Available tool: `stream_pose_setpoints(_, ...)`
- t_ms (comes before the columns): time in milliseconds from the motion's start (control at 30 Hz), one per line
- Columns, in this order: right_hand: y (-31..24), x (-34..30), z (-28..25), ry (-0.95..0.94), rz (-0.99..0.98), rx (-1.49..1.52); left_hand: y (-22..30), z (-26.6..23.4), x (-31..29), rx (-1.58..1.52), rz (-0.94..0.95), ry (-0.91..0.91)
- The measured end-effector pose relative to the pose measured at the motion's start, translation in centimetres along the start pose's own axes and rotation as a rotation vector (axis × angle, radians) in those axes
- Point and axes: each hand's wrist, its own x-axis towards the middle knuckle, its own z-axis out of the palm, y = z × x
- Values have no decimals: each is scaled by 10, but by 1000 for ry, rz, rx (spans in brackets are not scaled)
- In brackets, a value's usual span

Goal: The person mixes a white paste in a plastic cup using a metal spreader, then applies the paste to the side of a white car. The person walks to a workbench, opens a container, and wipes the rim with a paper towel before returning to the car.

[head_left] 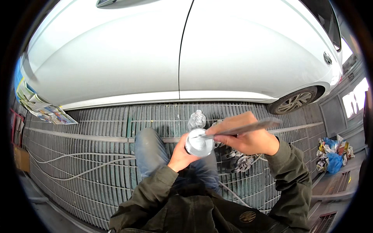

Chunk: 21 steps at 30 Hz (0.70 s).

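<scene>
In front of my knees, my left hand [180,156] is wrapped round a small round cup [189,150]. Pale grey-white liquid [201,146] like paint lies inside it. My right hand [248,136] grips a long flat stirring stick [248,127], held low and slanting. Its tip reaches into the cup at the liquid, and its wide grey end sticks out to the right past my fingers. Just beyond the cup, a clear plastic bottle [197,119] stands on the floor grating.
A white car [116,58] fills the far side, with masking paper [48,106] at its left and a wheel [293,101] at right. Hoses [77,156] cross the grating. Crumpled rags [244,162] lie beneath my right arm; a rubbish heap [334,155] sits far right.
</scene>
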Motion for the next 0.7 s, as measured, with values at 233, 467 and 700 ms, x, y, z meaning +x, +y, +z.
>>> stream_pose_setpoints(233, 7, 4, 18, 159, -45, 19, -4, 2, -9, 134, 57, 66)
stream_pose_setpoints(467, 14, 1, 31, 225, -51, 102, -10, 0, -9, 118, 122, 88)
stream_pose_setpoints(700, 5, -1, 29, 134, 19, 18, -14, -10, -8, 78, 109, 78)
